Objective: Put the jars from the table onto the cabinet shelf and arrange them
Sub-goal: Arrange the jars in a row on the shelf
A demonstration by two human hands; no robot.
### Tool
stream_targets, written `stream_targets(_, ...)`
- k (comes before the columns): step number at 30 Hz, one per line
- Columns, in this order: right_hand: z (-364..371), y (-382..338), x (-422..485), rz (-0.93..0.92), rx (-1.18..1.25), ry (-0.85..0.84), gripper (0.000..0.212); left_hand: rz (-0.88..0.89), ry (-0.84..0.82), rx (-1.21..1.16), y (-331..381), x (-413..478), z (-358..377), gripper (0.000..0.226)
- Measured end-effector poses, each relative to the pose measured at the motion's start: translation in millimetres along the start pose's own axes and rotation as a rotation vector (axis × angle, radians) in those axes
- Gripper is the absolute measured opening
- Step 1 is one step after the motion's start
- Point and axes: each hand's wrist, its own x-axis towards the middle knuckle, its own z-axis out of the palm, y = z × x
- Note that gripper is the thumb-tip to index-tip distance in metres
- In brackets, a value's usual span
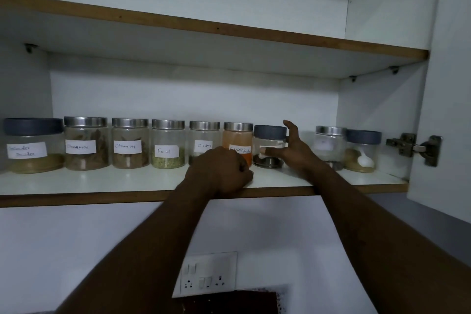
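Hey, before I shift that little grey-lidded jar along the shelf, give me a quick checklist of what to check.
1. Grip: right hand is spread beside the small glass jar with dark grey lid, not closed round it: not ok.
2. Jar upright on the white cabinet shelf: ok.
3. Room on its right, before the clear steel-lidded jar: ok.
4. Left hand curled on the shelf edge, holding nothing, clear of the jar: ok.
5. Its label facing front: cannot tell, the hand covers it.
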Motion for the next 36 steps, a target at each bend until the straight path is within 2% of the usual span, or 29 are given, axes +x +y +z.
stream_targets(3, 0.9, -0.7, -1.9, 0.013, -0.046, -0.015, 0.120, -0.012, 0.006, -0.024, -0.7, 0.3, -0.2, 0.031)
stream_targets(9, -0.2, -0.2, -0.8, 0.073, 0.020, 0.026, 0.116, 0.009, 0.008, -0.040, -4.3, 2.9, 3.0, 0.036)
stream_targets(21, 1.0, -2.8, -1.3, 0.075, 0.031, 0.038, 0.112, 0.026, 0.028, -0.064, -6.7, 5.5, 7.3, 0.036)
stream_targets(29, -3.0, -4.4, -5.2, 0.043, 0.079, 0.019, 0.124, 0.018, 0.019, -0.035, -1.0, 3.2, 1.9, 0.036)
stream_targets(31, -4.7, -8.3, -8.4, 0.022, 0.070, 0.083, 0.117, 0.010, 0.031, -0.009, 0.3, 0.2, 1.6, 0.038)
stream_targets(33, -10.9, -12.4, -15.3, -0.040, -0.006, 0.197, 0.100, 0.010, 0.014, -0.001, 2.7, -2.5, 0.9, 0.037)
stream_targets(36, -37.2, -9.5, -28.6, -0.262, -0.358, 0.402, 0.076, 0.039, -0.046, 0.003, 5.6, -3.9, -1.6, 0.033)
